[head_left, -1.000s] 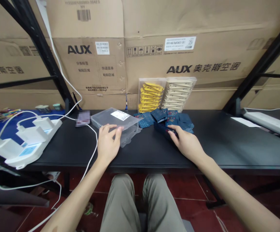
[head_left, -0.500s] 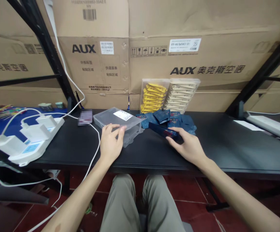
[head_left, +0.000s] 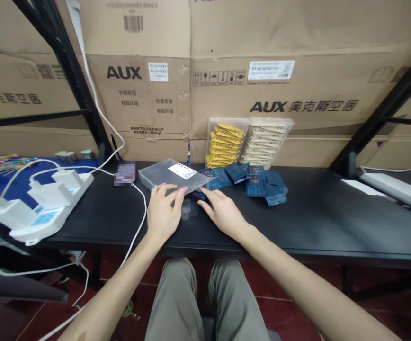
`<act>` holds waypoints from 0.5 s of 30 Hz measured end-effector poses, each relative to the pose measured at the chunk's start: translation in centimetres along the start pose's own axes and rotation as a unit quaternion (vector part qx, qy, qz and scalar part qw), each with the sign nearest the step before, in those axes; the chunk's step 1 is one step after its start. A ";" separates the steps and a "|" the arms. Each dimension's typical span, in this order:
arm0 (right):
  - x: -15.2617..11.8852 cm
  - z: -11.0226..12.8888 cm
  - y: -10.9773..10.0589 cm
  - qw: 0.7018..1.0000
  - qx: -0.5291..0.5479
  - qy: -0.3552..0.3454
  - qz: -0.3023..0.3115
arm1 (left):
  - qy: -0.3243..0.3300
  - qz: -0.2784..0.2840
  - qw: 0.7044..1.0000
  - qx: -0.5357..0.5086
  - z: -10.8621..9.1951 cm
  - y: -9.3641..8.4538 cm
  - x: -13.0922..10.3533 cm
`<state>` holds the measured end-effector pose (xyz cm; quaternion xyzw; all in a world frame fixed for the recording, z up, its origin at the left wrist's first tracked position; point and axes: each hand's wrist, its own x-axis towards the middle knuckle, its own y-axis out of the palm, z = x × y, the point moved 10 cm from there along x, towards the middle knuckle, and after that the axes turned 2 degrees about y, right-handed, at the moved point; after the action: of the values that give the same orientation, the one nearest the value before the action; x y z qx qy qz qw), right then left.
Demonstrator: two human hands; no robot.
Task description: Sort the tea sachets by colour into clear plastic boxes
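A clear plastic box (head_left: 157, 174) with a white label lies on the black table, its open end facing right. My left hand (head_left: 165, 208) is closed on the near edge of the box, thumb and fingertips against the plastic. At the box's open end, my right hand (head_left: 227, 213) pinches a dark blue packet (head_left: 200, 194), mostly hidden by the fingers and the box. Beneath the hands, a transparent flap (head_left: 188, 210) sticks out toward me. More dark blue packets (head_left: 257, 184) lie loosely piled to the right of the box.
Two upright clear boxes, one with yellow packets (head_left: 227, 144) and one with cream packets (head_left: 266, 144), stand behind the pile. A white power strip (head_left: 54, 208) with plugs and cables sits at left. Cardboard (head_left: 223, 28) backs the black table (head_left: 319, 213).
My right hand has moved left with the blue packet, from in front of the pile to the box's open end. The left hand stays on the box.
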<state>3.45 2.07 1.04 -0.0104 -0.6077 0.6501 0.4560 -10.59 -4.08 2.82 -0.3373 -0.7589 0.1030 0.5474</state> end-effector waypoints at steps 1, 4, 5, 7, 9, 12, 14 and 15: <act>0.6 -0.2 0.7 1.000 0.005 0.020 0.014 | 0.000 0.000 1.000 -0.001 0.0 0.0 0.0; 2.4 -0.4 2.0 0.996 0.031 0.071 0.039 | -0.002 -0.002 1.000 -0.003 0.0 0.0 -0.1; 2.9 -0.4 2.3 0.995 0.040 0.082 0.047 | -0.003 -0.002 1.000 -0.002 0.0 0.0 -0.1; 3.9 -0.3 2.9 0.991 0.057 0.098 0.065 | -0.004 -0.002 1.000 0.000 0.1 0.0 -0.1; 4.7 -0.2 3.4 0.988 0.068 0.112 0.084 | -0.005 -0.002 1.000 0.000 0.1 0.0 -0.1; 5.5 -0.1 4.3 0.985 0.078 0.119 0.100 | -0.008 -0.002 1.000 -0.005 0.2 0.1 0.0; 6.1 0.0 4.8 0.986 0.089 0.107 0.095 | -0.012 -0.004 1.000 -0.007 0.2 0.1 0.0; 6.4 0.0 5.0 0.986 0.097 0.099 0.088 | -0.014 -0.004 1.000 -0.007 0.2 0.1 0.0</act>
<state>-3.15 6.76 0.54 -0.0838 -0.4901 0.7392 0.4542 -10.80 -3.95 2.73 -0.3365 -0.7688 0.0998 0.5346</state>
